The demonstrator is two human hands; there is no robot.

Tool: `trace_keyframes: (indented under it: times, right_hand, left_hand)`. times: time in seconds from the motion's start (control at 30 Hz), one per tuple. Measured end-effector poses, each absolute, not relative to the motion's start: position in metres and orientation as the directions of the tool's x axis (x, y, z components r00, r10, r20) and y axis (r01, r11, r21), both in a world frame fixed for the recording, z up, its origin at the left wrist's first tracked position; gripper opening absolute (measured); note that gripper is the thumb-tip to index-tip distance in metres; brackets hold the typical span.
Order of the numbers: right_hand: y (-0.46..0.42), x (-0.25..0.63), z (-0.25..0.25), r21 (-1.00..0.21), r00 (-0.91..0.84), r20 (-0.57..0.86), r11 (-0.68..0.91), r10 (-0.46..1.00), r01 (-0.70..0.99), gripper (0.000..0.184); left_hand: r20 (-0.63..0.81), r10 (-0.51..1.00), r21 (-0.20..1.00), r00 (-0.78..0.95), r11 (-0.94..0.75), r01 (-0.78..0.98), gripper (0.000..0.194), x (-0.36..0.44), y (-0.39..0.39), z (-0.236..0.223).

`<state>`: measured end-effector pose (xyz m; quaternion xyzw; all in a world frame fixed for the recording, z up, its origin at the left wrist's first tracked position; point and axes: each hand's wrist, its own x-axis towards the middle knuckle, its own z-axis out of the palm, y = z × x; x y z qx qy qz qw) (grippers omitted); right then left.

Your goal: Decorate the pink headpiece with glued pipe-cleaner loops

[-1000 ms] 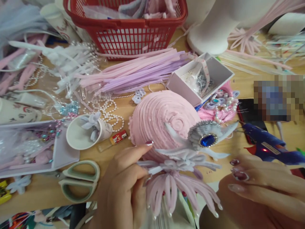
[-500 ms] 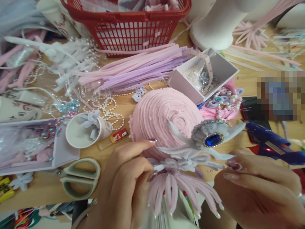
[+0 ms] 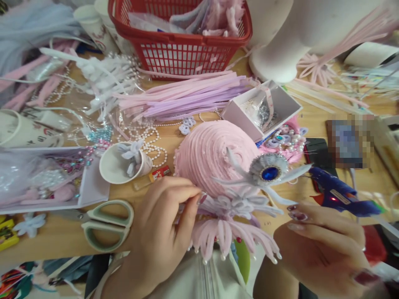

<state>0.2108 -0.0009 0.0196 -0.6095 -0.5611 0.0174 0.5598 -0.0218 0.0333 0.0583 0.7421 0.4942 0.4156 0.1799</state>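
Note:
A pink domed headpiece [image 3: 212, 153] wound from fuzzy stems sits at the table's near edge. On its front are a silver rosette with a blue gem [image 3: 269, 172], pale lilac petals and a fringe of pink looped stems tipped with pearls [image 3: 230, 238]. My left hand [image 3: 162, 232] is closed, its fingertips pinching the lilac petals at the dome's left rim. My right hand [image 3: 321, 249] hovers just right of the fringe, fingers curled loosely, its tips near the petals; nothing shows in it.
A blue glue gun [image 3: 339, 195] lies right of the gem. Green scissors [image 3: 106, 224] and a paper cup [image 3: 124, 166] lie at left. A red basket [image 3: 181, 33], lilac stems [image 3: 187, 95], a white box [image 3: 264, 108], pearl strings and a white foam stand [image 3: 280, 54] fill the back.
My left hand's fingers have closed in on the petals at the dome's rim. My right hand has slid closer to the fringe. The view has shifted slightly.

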Motion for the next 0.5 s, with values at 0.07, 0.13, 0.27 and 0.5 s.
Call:
trace_keyframes:
  times: [0.07,0.13,0.27,0.5]
  right_hand:
    - [0.005,0.209,0.017,-0.658,0.367,0.696,0.342,0.618,0.671,0.044]
    - [0.011,0.205,0.013,-0.603,0.375,0.779,0.434,0.503,0.669,0.045]
    - [0.015,0.195,0.005,-0.553,0.363,0.827,0.508,0.428,0.66,0.042]
    - [0.027,0.188,-0.003,-0.56,0.477,0.827,0.498,0.297,0.662,0.035]
  left_hand:
    - [0.482,0.856,0.629,0.188,-0.487,0.606,0.016,-0.022,0.034,0.06]
    - [0.506,0.839,0.598,0.199,-0.507,0.62,0.016,-0.023,0.035,0.062]
    - [0.528,0.823,0.591,0.21,-0.534,0.605,0.016,-0.023,0.036,0.063]
    - [0.469,0.873,0.719,0.136,-0.467,0.514,0.019,-0.025,0.034,0.056]
